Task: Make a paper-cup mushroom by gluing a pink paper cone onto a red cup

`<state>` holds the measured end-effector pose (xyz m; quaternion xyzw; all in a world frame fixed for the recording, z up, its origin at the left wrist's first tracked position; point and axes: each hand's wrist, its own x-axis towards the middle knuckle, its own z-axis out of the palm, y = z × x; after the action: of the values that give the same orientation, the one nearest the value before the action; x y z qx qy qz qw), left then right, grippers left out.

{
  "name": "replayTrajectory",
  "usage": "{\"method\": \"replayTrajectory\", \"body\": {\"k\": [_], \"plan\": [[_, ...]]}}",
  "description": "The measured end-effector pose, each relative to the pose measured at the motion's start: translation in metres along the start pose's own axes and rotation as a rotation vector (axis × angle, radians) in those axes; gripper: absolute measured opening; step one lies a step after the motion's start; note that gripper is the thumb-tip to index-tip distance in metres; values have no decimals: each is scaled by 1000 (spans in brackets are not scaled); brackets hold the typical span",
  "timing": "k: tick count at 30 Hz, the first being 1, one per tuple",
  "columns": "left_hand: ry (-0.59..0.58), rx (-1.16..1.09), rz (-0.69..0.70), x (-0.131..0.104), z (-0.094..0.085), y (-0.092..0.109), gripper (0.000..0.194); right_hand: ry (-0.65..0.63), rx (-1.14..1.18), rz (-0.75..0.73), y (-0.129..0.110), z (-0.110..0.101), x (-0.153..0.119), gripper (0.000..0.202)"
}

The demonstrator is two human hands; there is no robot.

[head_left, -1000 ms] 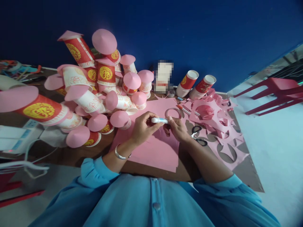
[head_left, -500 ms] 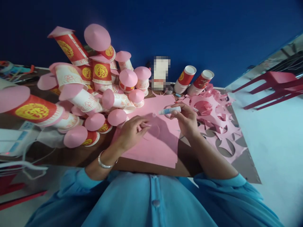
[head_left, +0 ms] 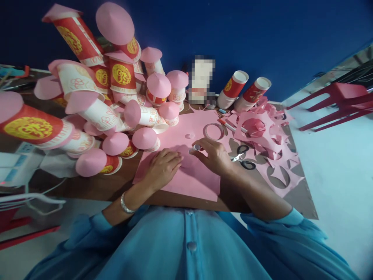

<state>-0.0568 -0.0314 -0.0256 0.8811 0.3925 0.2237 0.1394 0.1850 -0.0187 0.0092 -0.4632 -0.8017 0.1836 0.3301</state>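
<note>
My right hand (head_left: pixel 214 155) grips a small white glue stick (head_left: pixel 195 149) between thumb and fingers, its end tilted down at a pink paper piece (head_left: pixel 189 160). That piece looks round and lies on stacked pink paper sheets (head_left: pixel 201 184). With fingers stretched out, my left hand (head_left: pixel 163 169) rests flat on the paper at the piece's left side. Just beyond the glue stick lies a small pale cap (head_left: pixel 190 136). A pink ring, like a tape roll (head_left: pixel 214 132), lies beyond my right hand. Black-handled scissors (head_left: pixel 244 157) are beside my right wrist.
Paper cups with pink cone tops (head_left: pixel 121 76) are piled on the left. Two stacks of cups (head_left: pixel 233 91) stand at the back right. Pink paper offcuts (head_left: pixel 272 144) cover the table's right side. A red stool (head_left: pixel 344 97) stands beyond; a white cable box (head_left: pixel 14 171) sits left.
My right hand has lowered the glue stick to the paper and turned its end down. My left hand has flattened onto the paper. The scissors and tape roll now show more fully.
</note>
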Motion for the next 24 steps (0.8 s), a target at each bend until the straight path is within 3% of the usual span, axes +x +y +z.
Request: {"method": "replayTrajectory", "body": {"k": [12,24], "plan": [[-36,130,83,1,-2,0,26,-74,-131,-90,4,14,3,22],[-37,139,95,0,0,0,26,-118,-298,-136,0,11,4,21]]}}
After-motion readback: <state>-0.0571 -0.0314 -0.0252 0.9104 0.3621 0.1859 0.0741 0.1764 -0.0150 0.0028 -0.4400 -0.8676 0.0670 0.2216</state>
